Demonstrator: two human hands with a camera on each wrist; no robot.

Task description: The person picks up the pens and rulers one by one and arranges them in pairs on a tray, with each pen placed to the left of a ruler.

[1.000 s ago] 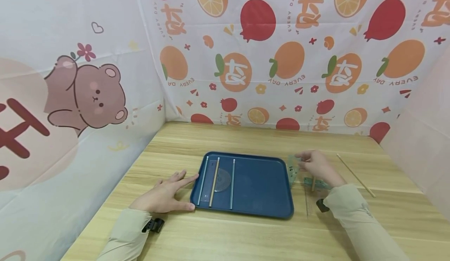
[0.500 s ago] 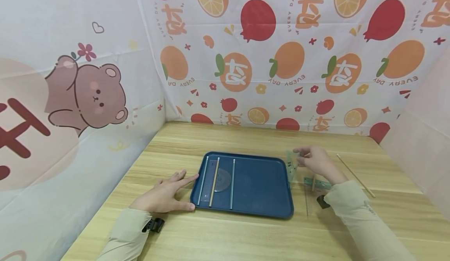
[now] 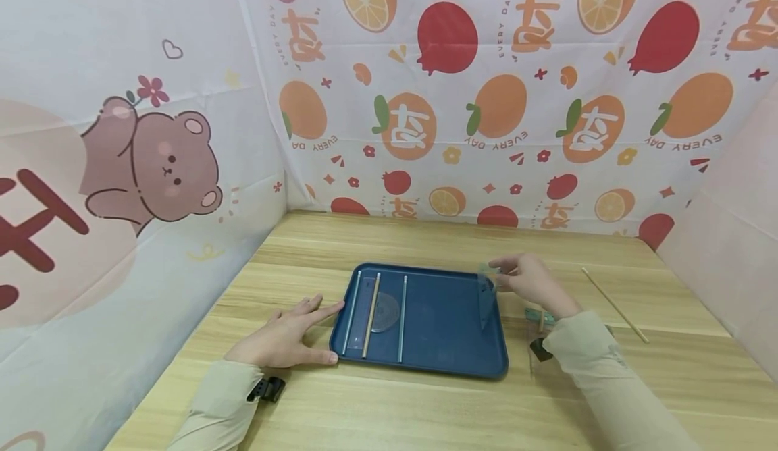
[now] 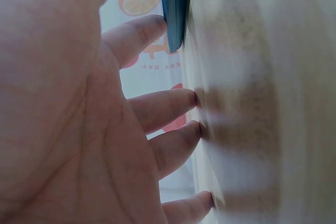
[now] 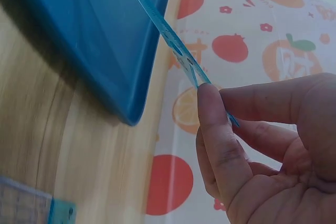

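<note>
My right hand (image 3: pixel 535 283) pinches a see-through green set square (image 3: pixel 487 296) between thumb and fingers, tilted over the right side of a blue tray (image 3: pixel 450 323). In the right wrist view the set square (image 5: pixel 168 38) shows nearly edge-on, its far end overlapping the tray. My left hand (image 3: pixel 282 336) lies with fingers spread at the tray's left side, index fingertip and thumb at the rim. The left wrist view shows the other fingertips on the table. Inside the tray lie a clear ruler (image 3: pixel 361 312), a protractor (image 3: pixel 385 312), a wooden pencil (image 3: pixel 371 316) and two teal pencils (image 3: pixel 403 319).
A wooden pencil (image 3: pixel 615 304) lies slantwise on the table at the right. Beneath my right forearm, partly hidden, are a clear ruler-like piece with a green strip (image 3: pixel 532 315) and a short wooden stick (image 3: pixel 542 320). Printed cloth hangs behind and at the sides.
My right hand has moved left, carrying the set square from beside the tray to over its right side. The left hand has stayed in place.
</note>
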